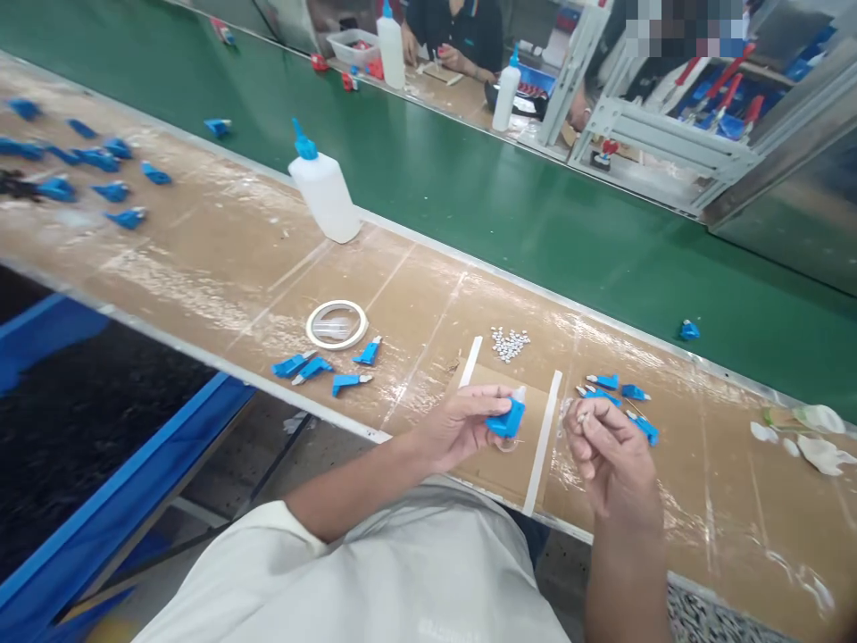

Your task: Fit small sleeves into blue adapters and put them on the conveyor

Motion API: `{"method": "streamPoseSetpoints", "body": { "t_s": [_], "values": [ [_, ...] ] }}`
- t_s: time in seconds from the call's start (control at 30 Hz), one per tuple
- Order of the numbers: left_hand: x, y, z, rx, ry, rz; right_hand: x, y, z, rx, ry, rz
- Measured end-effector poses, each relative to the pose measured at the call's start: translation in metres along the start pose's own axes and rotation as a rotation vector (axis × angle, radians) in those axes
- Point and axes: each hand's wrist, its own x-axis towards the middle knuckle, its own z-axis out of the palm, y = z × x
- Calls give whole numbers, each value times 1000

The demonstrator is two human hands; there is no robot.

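My left hand [459,429] is closed around a small blue plastic part [507,420] with a whitish translucent tip, held above a cardboard piece [499,469] edged with white tape strips. To its right, my right hand [616,451] is pinched at the fingertips. A tiny pale bit shows there, too small to name, and a thin brown stick seems to pass by the fingers. Just behind that hand lie several more blue parts [603,381], some partly hidden by it. A pile of small shiny silvery pieces [510,345] sits beyond the cardboard.
Left of me are a tape roll [336,324], several blue parts [312,370] and a blue-capped bottle [326,196]. More blue parts [97,159] lie far left. A green conveyor belt [461,214] runs behind the bench; people work across it. White petal-like scraps [825,454] lie far right.
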Motion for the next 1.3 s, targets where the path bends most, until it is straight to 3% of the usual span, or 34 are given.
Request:
{"method": "streamPoseSetpoints", "body": {
  "t_s": [0.13, 0.27, 0.77, 1.3],
  "values": [
    [7, -8, 0, 22, -14, 12, -14, 20, 28, 117, -22, 35],
    [8, -14, -2, 51, -3, 41, -19, 25, 37, 116, 7, 16],
    [5, -16, -7, 215, -52, 159, -30, 42, 38, -131, 194, -116],
    [6, -20, -11, 334, -46, 265, -32, 57, 47, -231, 330, -199]
  ]
}}
